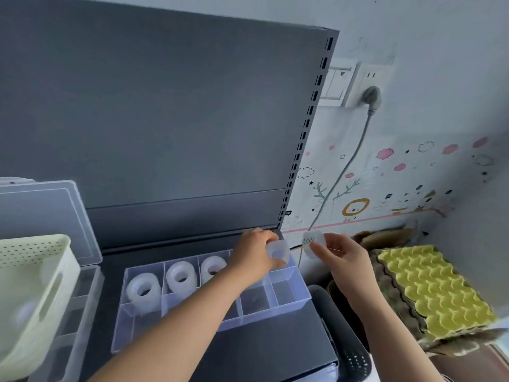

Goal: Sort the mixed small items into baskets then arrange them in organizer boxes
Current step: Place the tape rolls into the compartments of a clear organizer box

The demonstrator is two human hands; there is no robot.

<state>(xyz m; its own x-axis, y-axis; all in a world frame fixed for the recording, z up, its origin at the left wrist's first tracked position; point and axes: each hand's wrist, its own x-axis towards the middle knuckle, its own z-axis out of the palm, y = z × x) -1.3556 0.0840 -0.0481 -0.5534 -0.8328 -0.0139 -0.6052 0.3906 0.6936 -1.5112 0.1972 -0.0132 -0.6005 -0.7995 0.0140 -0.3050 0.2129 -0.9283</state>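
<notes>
Curled fingers of the left hand (pixel 253 255) grip a translucent tape roll (pixel 277 253), holding it over the far right end of the clear organizer box (pixel 292 302); the thumb and fingertips of the right hand (pixel 341 253) pinch a second, dotted tape roll (pixel 312 242) just right of the first, beyond the box's edge and in front of the wall. At the far left a cream perforated basket (pixel 33 285) sits tilted over another clear divided tray (pixel 82 299), with a frosted lidded box (pixel 46 210) behind it. Next comes the organizer box on the dark shelf (pixel 261 348), the left forearm crossing over it: three white tape rolls (pixel 143 290) stand on edge, one in each of the three back compartments from the left, while the right end cells in view look bare. Right of the shelf a black perforated bin (pixel 344 340) stands below the right forearm. On the wall above, a grey plug (pixel 371 99) sits in a socket and its cable (pixel 347 166) hangs down toward the hands. Farthest right lies a yellow egg tray (pixel 429 288) on brown ones.
</notes>
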